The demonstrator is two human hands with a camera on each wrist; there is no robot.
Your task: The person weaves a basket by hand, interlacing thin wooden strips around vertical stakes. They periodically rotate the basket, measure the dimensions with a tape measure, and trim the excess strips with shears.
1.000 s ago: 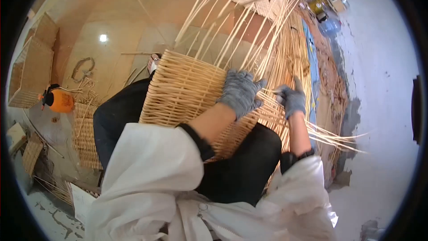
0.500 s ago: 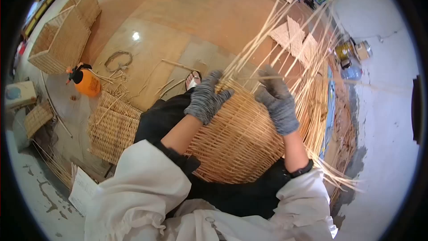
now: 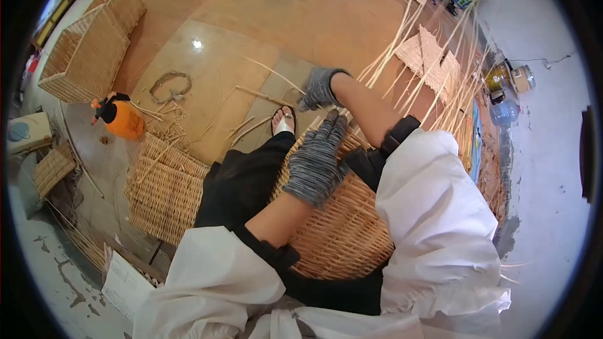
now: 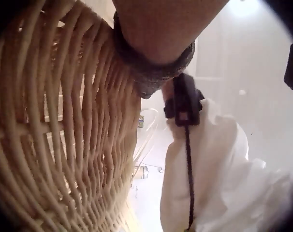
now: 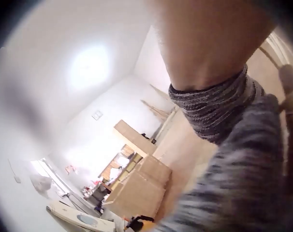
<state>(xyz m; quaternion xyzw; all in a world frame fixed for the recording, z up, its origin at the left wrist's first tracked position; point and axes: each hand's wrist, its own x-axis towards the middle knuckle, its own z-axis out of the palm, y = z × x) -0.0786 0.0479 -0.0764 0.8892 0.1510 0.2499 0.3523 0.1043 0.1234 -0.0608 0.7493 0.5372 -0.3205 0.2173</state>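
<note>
A woven wicker piece (image 3: 342,226) lies across the person's lap, long loose canes rising from its far edge. My gloved left hand (image 3: 317,166) rests on its face, fingers stretched toward the far rim. Crossing above it, my gloved right hand (image 3: 319,88) is curled just past that rim and pinches a thin wicker cane (image 3: 275,72), which sticks out to the upper left. Its fingertips are partly hidden. In the left wrist view the weave (image 4: 64,116) fills the left side. A grey striped glove (image 5: 233,179) blurs across the right wrist view.
Left of the lap are a flat woven panel (image 3: 163,191), an orange spray bottle (image 3: 124,119) and a wicker box (image 3: 91,53). A coil of cane (image 3: 171,86) and cane scraps lie on the floor. Flat woven pieces (image 3: 430,56) and a wall (image 3: 553,150) are on the right.
The wicker piece has turned on the lap. My left hand has come down onto its face from the rim. My right hand has swung left across it, taking a cane along.
</note>
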